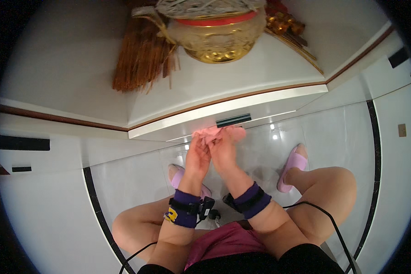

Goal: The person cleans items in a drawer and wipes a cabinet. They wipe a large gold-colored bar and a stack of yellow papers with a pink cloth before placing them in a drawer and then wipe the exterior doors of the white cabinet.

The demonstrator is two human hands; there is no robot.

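A bunched pink cloth (pixel 210 134) is held between my two hands, just below the dark handle (pixel 233 120) of a white cabinet front (pixel 178 132). My left hand (pixel 198 156) grips the cloth's left part with bent fingers. Close beside it, my right hand (pixel 224 147) has its fingers on the middle of the cloth, and one end sticks out to the right. Part of the cloth is hidden behind the fingers. Whether it touches the cabinet front, I cannot tell.
Above the cabinet front, a white shelf (pixel 205 82) with a brown edge bears a gold pot (pixel 222 37) and reddish-brown bristles (pixel 140 54). Gold sticks (pixel 299 51) lean at its right. Black cables (pixel 332 219) run past both my arms. Below is shiny tiled floor (pixel 260 150).
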